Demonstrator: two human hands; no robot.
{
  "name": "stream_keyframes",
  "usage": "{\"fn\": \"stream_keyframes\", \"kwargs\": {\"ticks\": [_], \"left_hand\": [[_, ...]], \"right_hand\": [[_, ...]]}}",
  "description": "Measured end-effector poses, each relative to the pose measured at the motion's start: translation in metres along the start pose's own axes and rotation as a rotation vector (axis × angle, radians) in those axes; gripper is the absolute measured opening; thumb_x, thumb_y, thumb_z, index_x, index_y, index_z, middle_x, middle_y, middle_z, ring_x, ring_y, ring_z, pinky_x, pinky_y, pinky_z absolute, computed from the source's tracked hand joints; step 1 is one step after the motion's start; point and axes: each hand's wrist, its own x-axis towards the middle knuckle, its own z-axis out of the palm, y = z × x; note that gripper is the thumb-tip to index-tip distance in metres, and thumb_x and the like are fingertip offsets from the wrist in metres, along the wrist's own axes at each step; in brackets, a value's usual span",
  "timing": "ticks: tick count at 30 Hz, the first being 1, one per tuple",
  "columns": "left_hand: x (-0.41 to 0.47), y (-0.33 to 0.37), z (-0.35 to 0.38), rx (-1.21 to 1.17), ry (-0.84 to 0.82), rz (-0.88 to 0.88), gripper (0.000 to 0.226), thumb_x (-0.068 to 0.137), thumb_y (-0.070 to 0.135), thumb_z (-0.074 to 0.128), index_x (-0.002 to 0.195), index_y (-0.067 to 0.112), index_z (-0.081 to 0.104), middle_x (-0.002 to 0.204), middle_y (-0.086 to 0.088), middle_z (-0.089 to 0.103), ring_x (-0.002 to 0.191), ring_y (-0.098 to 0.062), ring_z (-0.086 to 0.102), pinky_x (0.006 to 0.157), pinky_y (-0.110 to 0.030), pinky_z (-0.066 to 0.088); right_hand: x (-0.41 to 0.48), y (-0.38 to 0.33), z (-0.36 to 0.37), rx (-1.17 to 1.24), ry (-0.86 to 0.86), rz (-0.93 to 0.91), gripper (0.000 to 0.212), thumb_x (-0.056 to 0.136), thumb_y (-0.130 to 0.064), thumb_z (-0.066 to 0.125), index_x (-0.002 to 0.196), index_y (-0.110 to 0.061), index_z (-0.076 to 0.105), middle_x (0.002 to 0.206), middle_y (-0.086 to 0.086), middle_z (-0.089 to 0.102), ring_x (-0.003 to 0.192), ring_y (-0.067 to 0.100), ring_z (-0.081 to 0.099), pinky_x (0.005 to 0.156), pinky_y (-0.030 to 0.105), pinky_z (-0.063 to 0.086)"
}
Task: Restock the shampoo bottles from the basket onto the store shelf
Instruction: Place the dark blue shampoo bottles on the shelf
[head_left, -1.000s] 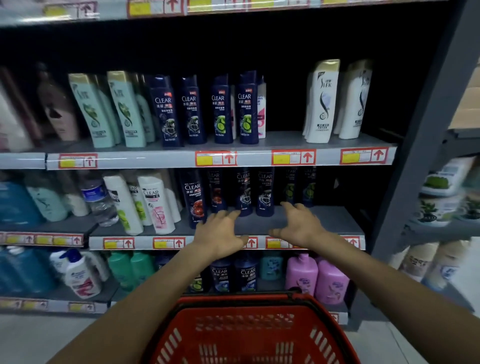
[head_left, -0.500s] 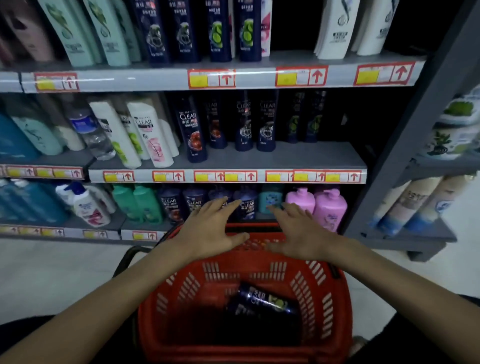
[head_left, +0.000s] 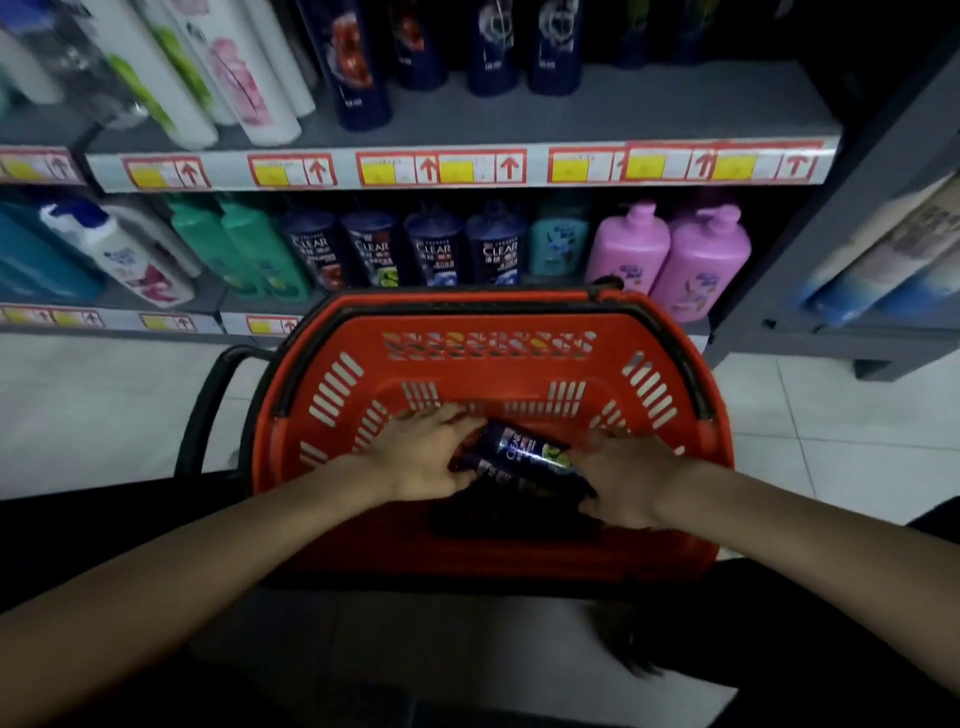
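A red shopping basket (head_left: 519, 358) stands on the floor in front of the store shelf (head_left: 675, 109). Both my hands are down inside it. Dark blue shampoo bottles (head_left: 522, 448) lie on the basket's bottom, one with a green-and-white label facing up. My left hand (head_left: 423, 457) wraps around their left end, fingers above and thumb below. My right hand (head_left: 623, 480) is blurred and touches their right end; its grip is unclear. Matching dark blue bottles (head_left: 553, 47) stand on the shelf above.
The lowest shelf behind the basket holds dark blue bottles (head_left: 436, 249), green bottles (head_left: 244, 249) and two pink pump bottles (head_left: 670, 254). White bottles (head_left: 228, 78) stand at the upper left. A grey shelf post (head_left: 831, 218) rises on the right. The basket's black handle (head_left: 208, 400) hangs to its left.
My view tilted down from the shelf to the basket. Both hands dropped from above the basket's rim into it and reached the dark blue bottles.
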Motion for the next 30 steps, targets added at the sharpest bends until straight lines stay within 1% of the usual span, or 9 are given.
{"fn": "stream_keyframes", "kwargs": {"ticks": [4, 7, 11, 14, 16, 20, 25, 27, 30], "left_hand": [[0.023, -0.007, 0.037, 0.053, -0.182, 0.022, 0.074, 0.092, 0.051, 0.063, 0.156, 0.034, 0.03, 0.157, -0.002, 0.038, 0.143, -0.03, 0.043, 0.116, -0.045, 0.038], [0.038, -0.009, 0.057, 0.08, -0.24, 0.03, 0.072, 0.092, 0.046, 0.064, 0.156, 0.031, 0.032, 0.153, -0.006, 0.042, 0.137, -0.033, 0.05, 0.108, -0.046, 0.046], [0.059, -0.011, 0.078, 0.132, -0.221, 0.062, 0.077, 0.094, 0.046, 0.063, 0.159, 0.025, 0.029, 0.158, -0.009, 0.04, 0.132, -0.034, 0.054, 0.096, -0.045, 0.051], [0.075, -0.013, 0.094, 0.216, -0.233, 0.0, 0.074, 0.093, 0.048, 0.061, 0.154, 0.014, 0.037, 0.156, -0.016, 0.041, 0.141, -0.037, 0.042, 0.111, -0.049, 0.038], [0.084, -0.016, 0.103, 0.167, -0.235, -0.031, 0.069, 0.092, 0.051, 0.061, 0.146, 0.011, 0.045, 0.15, -0.017, 0.047, 0.137, -0.037, 0.045, 0.112, -0.047, 0.037], [0.095, -0.011, 0.111, -0.004, -0.253, 0.092, 0.051, 0.097, 0.05, 0.061, 0.133, 0.015, 0.056, 0.129, -0.01, 0.058, 0.115, -0.029, 0.06, 0.093, -0.042, 0.05], [0.102, 0.031, 0.113, -0.184, -0.276, 0.231, 0.059, 0.092, 0.058, 0.066, 0.141, 0.026, 0.056, 0.136, 0.001, 0.058, 0.119, -0.019, 0.059, 0.098, -0.04, 0.053], [0.106, 0.047, 0.113, -0.175, -0.28, 0.249, 0.063, 0.089, 0.056, 0.07, 0.142, 0.025, 0.056, 0.138, 0.001, 0.059, 0.12, -0.019, 0.059, 0.097, -0.041, 0.054], [0.113, 0.061, 0.116, -0.103, -0.306, 0.265, 0.059, 0.087, 0.053, 0.073, 0.137, 0.025, 0.058, 0.129, 0.0, 0.061, 0.114, -0.021, 0.062, 0.091, -0.044, 0.057]], "right_hand": [[0.006, 0.0, 0.018, -0.078, -0.025, -0.027, 0.048, 0.098, -0.04, 0.054, 0.143, -0.022, 0.048, 0.137, 0.009, 0.053, 0.126, 0.031, 0.055, 0.097, 0.038, 0.049], [0.01, 0.004, 0.026, -0.137, -0.069, -0.036, 0.036, 0.105, -0.031, 0.046, 0.139, -0.021, 0.051, 0.135, 0.009, 0.055, 0.125, 0.031, 0.058, 0.092, 0.039, 0.051], [0.011, 0.009, 0.027, -0.134, -0.084, -0.064, 0.04, 0.101, -0.04, 0.052, 0.137, -0.023, 0.053, 0.135, 0.008, 0.056, 0.124, 0.031, 0.06, 0.09, 0.038, 0.052], [0.011, 0.009, 0.029, -0.111, -0.085, -0.084, 0.038, 0.099, -0.038, 0.054, 0.133, -0.023, 0.057, 0.134, 0.007, 0.059, 0.121, 0.03, 0.062, 0.089, 0.038, 0.053], [0.012, 0.009, 0.031, -0.116, -0.097, -0.094, 0.035, 0.1, -0.035, 0.052, 0.132, -0.021, 0.058, 0.132, 0.007, 0.061, 0.119, 0.031, 0.063, 0.087, 0.038, 0.054], [0.014, 0.012, 0.031, -0.129, -0.107, -0.112, 0.036, 0.101, -0.034, 0.052, 0.134, -0.019, 0.056, 0.133, 0.009, 0.058, 0.119, 0.031, 0.062, 0.088, 0.04, 0.053], [0.015, 0.02, 0.032, -0.111, -0.11, -0.123, 0.038, 0.102, -0.033, 0.052, 0.137, -0.019, 0.053, 0.137, 0.008, 0.056, 0.12, 0.03, 0.061, 0.091, 0.039, 0.055], [0.015, 0.022, 0.033, -0.107, -0.106, -0.129, 0.042, 0.101, -0.033, 0.053, 0.141, -0.021, 0.052, 0.139, 0.008, 0.056, 0.121, 0.029, 0.061, 0.094, 0.043, 0.056], [0.015, 0.023, 0.033, -0.114, -0.134, -0.126, 0.041, 0.102, -0.028, 0.053, 0.142, -0.019, 0.051, 0.139, 0.008, 0.056, 0.121, 0.029, 0.061, 0.093, 0.043, 0.056]]}}
